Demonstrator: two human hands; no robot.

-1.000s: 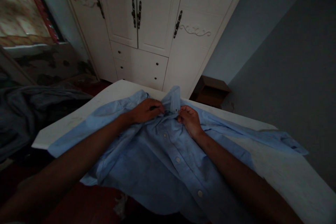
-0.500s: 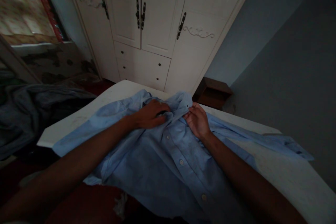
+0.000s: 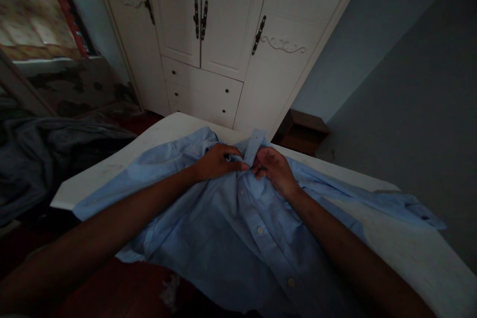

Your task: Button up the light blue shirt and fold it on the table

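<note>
A light blue button-up shirt [image 3: 238, 228] lies spread front-up on a white table [image 3: 410, 253], its lower part hanging over the near edge. Its collar [image 3: 255, 143] stands up at the far end. My left hand [image 3: 218, 161] is closed, pinching the fabric on the left of the collar. On the right side, my right hand [image 3: 274, 170] is closed on the shirt's front edge just below the collar. The two hands almost touch at the top of the button row. One sleeve [image 3: 391, 203] stretches out to the right.
A white wardrobe [image 3: 223, 35] with dark handles and drawers stands behind the table. A brown wooden box [image 3: 301, 131] sits on the floor by the grey wall. Dark cloth [image 3: 44, 154] is heaped at the left. The floor below is dark red.
The collar tab has been pulled upright between the hands. My left hand has shifted its pinch toward the centre, and my right hand moved slightly down and left to meet it.
</note>
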